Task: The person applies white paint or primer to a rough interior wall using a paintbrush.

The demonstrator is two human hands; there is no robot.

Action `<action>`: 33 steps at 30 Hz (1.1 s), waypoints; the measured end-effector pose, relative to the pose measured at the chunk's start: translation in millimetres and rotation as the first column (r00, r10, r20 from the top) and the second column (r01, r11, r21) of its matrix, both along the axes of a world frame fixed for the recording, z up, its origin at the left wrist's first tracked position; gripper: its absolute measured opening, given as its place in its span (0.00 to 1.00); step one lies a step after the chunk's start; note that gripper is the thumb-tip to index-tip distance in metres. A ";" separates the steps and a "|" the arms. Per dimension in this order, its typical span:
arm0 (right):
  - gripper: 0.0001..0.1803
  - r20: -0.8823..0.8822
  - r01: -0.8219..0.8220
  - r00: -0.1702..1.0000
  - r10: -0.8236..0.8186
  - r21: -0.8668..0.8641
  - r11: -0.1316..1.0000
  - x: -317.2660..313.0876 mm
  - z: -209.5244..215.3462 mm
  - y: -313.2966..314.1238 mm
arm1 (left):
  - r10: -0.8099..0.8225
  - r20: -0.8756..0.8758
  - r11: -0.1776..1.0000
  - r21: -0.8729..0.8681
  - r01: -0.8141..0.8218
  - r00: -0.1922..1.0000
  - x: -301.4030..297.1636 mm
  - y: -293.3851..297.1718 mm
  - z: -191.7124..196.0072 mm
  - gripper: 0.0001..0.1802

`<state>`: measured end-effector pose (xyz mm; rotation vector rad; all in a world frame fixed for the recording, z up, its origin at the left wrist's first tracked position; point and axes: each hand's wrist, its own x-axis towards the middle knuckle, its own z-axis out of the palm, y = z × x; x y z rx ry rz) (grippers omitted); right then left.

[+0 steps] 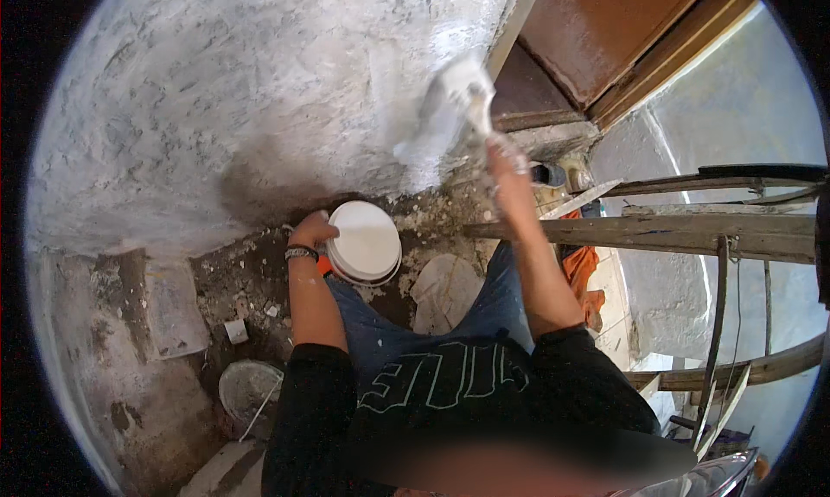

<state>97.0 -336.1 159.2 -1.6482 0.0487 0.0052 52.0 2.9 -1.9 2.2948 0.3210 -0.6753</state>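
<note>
A: The left hand gripped a round white plastic bucket near the knee. And the right hand?

B: It grasped a white-coated brush before the rough grey plaster wall, open leftward, edged rightward by a brown wooden door.

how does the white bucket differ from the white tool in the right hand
Shape: the white bucket is round, while the white tool has a wide head on a narrow handle.
Place: the bucket is low, gripped at its rim by the left hand; the tool is raised before the wall in the right hand.
Sharpness: the bucket looks clear, the tool blurred.
Both look mostly white.
</note>
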 end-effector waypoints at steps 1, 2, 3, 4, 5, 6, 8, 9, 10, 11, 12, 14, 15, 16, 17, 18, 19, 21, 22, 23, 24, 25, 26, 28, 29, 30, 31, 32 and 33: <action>0.17 0.059 0.049 0.997 -0.045 -0.071 0.996 -3.3 20.7 0.7 | 0.044 -0.004 0.998 0.036 -0.044 0.999 -0.1 0.3 -2.0 0.27; 0.16 0.079 0.082 0.994 -0.081 -0.017 0.996 -5.5 33.2 1.9 | 0.098 -0.005 0.995 0.004 -0.098 0.995 -1.1 0.8 -3.7 0.27; 0.16 0.175 0.023 0.983 -0.046 0.131 0.991 -6.0 36.8 4.3 | 0.124 -0.071 0.990 -0.052 -0.128 0.990 -1.9 1.6 -4.3 0.27; 0.17 0.178 -0.024 0.984 -0.008 0.174 0.984 -4.6 31.1 7.9 | 0.160 -0.009 0.987 -0.018 -0.160 0.987 -2.6 3.1 -3.9 0.27; 0.18 0.209 -0.009 0.977 -0.037 0.214 0.977 -1.8 16.1 12.8 | 0.123 -0.037 0.992 0.048 -0.121 0.992 -3.5 3.6 -3.7 0.26; 0.19 0.147 -0.007 0.989 -0.005 0.082 0.997 2.2 -7.6 18.7 | 0.052 -0.072 0.997 0.057 -0.048 0.996 -3.8 4.3 -2.9 0.26; 0.22 0.138 -0.055 0.988 0.072 -0.123 0.991 9.9 -76.4 32.3 | 0.079 -0.030 0.991 0.111 -0.075 0.996 -7.0 4.2 -1.3 0.26; 0.23 0.127 -0.043 0.989 0.070 -0.204 0.978 11.4 -116.9 39.0 | 0.040 -0.026 0.997 0.069 -0.038 0.999 -8.5 4.5 0.5 0.25; 0.24 0.093 -0.073 0.990 0.108 -0.314 0.947 10.3 -158.1 44.8 | 0.071 0.007 0.990 0.119 -0.072 0.997 -12.1 4.1 2.1 0.25; 0.25 -0.024 -0.039 0.999 0.032 -0.454 0.890 6.5 -197.6 49.6 | 0.096 0.016 0.989 0.107 -0.097 0.995 -14.7 3.0 4.1 0.25; 0.25 -0.049 -0.034 0.999 0.010 -0.504 0.863 0.4 -233.2 53.4 | 0.099 -0.020 0.993 0.063 -0.097 0.995 -17.2 2.2 6.6 0.25; 0.25 -0.124 -0.008 0.989 -0.075 -0.565 0.825 -14.4 -287.3 58.4 | 0.111 0.046 0.987 0.116 -0.115 0.993 -19.9 -1.7 13.1 0.25; 0.26 -0.295 0.040 0.929 -0.223 -0.518 0.854 -20.6 -304.3 59.7 | 0.068 0.017 0.992 0.103 -0.069 0.998 -22.4 -3.9 17.0 0.25; 0.27 -0.444 0.069 0.834 -0.329 -0.508 0.859 -24.2 -314.5 60.6 | 0.101 0.061 0.985 0.134 -0.109 0.993 -25.2 -4.6 22.2 0.25; 0.28 -0.466 0.091 0.816 -0.342 -0.481 0.872 -24.7 -318.7 61.4 | 0.139 0.017 0.986 0.089 -0.140 0.990 -28.2 -6.0 26.7 0.26; 0.26 -0.590 0.015 0.779 -0.211 -0.319 0.948 -22.2 -317.3 62.3 | 0.144 -0.045 0.990 0.008 -0.144 0.989 -29.6 -7.5 30.5 0.26; 0.25 -0.721 -0.018 0.678 -0.142 -0.210 0.978 -16.7 -310.9 63.5 | 0.181 -0.024 0.983 0.046 -0.180 0.983 -30.2 -8.8 33.1 0.26; 0.25 -0.725 -0.013 0.689 -0.006 -0.021 1.000 0.4 -286.7 67.1 | 0.104 -0.020 0.985 0.137 -0.100 0.994 -30.8 -11.0 33.8 0.27; 0.24 -0.709 0.001 0.705 -0.003 -0.003 1.000 9.6 -270.9 68.7 | 0.124 -0.012 0.979 0.167 -0.121 0.992 -31.1 -11.3 32.9 0.27; 0.24 -0.685 0.007 0.728 0.005 0.015 1.000 16.5 -255.0 69.2 | 0.116 0.030 0.976 0.181 -0.120 0.993 -31.1 -10.9 31.2 0.28; 0.24 -0.665 0.010 0.747 0.020 0.041 0.999 19.4 -240.6 68.0 | 0.081 0.018 0.983 0.162 -0.083 0.997 -32.4 -10.4 29.0 0.29; 0.24 -0.579 -0.005 0.814 0.054 0.085 0.996 17.8 -229.4 65.1 | 0.106 0.054 0.975 0.192 -0.114 0.993 -33.7 -8.7 27.3 0.29; 0.24 -0.637 0.013 0.769 0.051 0.095 0.995 12.7 -222.3 61.0 | 0.142 0.032 0.976 0.163 -0.146 0.989 -35.8 -6.6 26.4 0.29; 0.27 -0.634 0.102 0.773 0.036 0.179 0.979 -1.3 -220.7 52.9 | 0.161 -0.038 0.986 0.060 -0.159 0.986 -36.5 -3.0 27.4 0.29; 0.27 -0.593 0.025 0.797 0.110 0.215 0.976 -6.6 -225.8 50.6 | 0.180 -0.008 0.981 0.074 -0.179 0.984 -38.3 -4.1 28.3 0.29; 0.22 -0.655 0.059 0.756 -0.009 0.055 0.997 -8.9 -234.0 50.2 | 0.167 0.044 0.977 0.124 -0.171 0.985 -40.3 -5.4 29.6 0.29; 0.18 -0.689 0.081 0.713 -0.131 -0.105 0.991 -7.9 -244.9 51.5 | 0.154 0.102 0.970 0.175 -0.170 0.983 -40.2 -6.7 31.3 0.29; 0.25 -0.720 0.126 0.675 -0.159 -0.100 0.987 -3.4 -257.9 54.6 | 0.157 0.109 0.969 0.176 -0.174 0.982 -40.7 -7.1 32.6 0.29; 0.25 -0.674 0.101 0.731 -0.109 -0.051 0.994 3.9 -272.0 59.2 | 0.156 0.093 0.975 0.148 -0.169 0.983 -41.3 -7.8 32.8 0.28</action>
